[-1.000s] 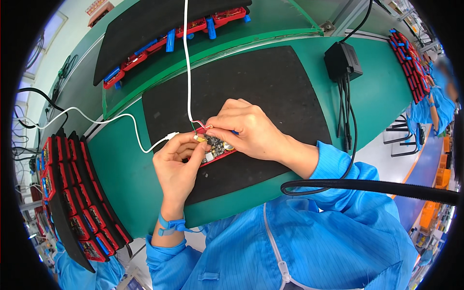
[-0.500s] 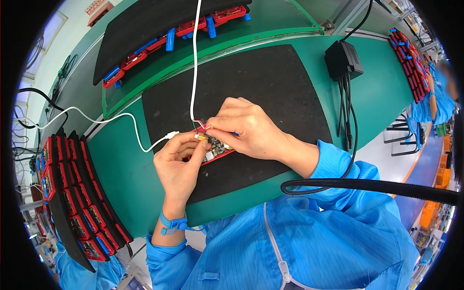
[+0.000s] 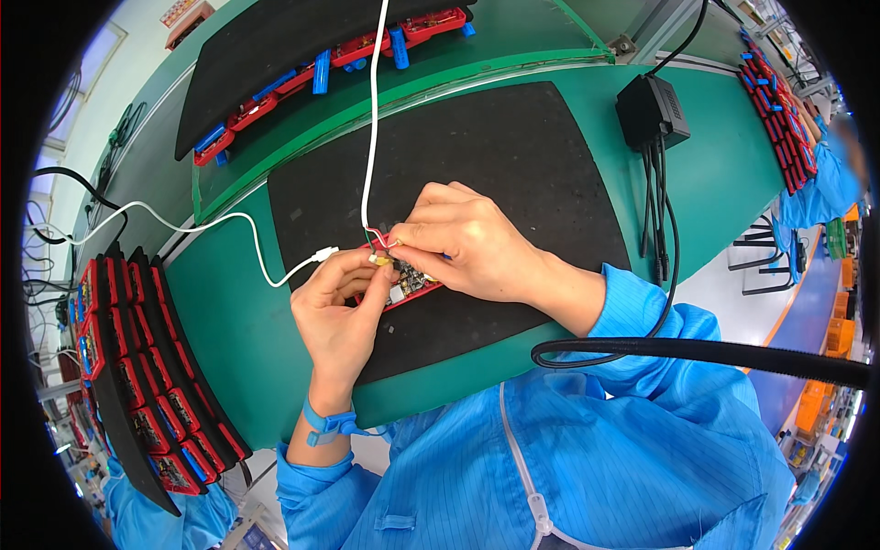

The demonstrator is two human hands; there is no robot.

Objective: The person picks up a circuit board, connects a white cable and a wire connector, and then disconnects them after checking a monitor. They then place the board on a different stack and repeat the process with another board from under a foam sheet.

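Observation:
Over a black mat (image 3: 440,147), my left hand (image 3: 332,298) is closed on the left end of a circuit board (image 3: 411,284) in a red case. Its thumb and fingertips meet beside a small yellow part (image 3: 381,260) on the board. My right hand (image 3: 477,246) pinches the thin wires (image 3: 380,236) that fan out from a white cable (image 3: 372,137) hanging from above. The exact wire ends are hidden by the fingertips. A white plug (image 3: 324,255) on a second white cable lies against the case's left end, just above my left hand.
Red cases with blue parts sit on a raised shelf (image 3: 275,87). Stacked black trays (image 3: 137,385) of red cases stand at left. A black box (image 3: 652,112) with hanging cables is at right. A black sleeved cable (image 3: 715,348) crosses my right sleeve. Another person's sleeve (image 3: 816,197) shows far right.
Both hands keep their grip almost unmoved. The hanging white cable has shifted slightly to the right at its upper part. The other person at far right has moved an arm.

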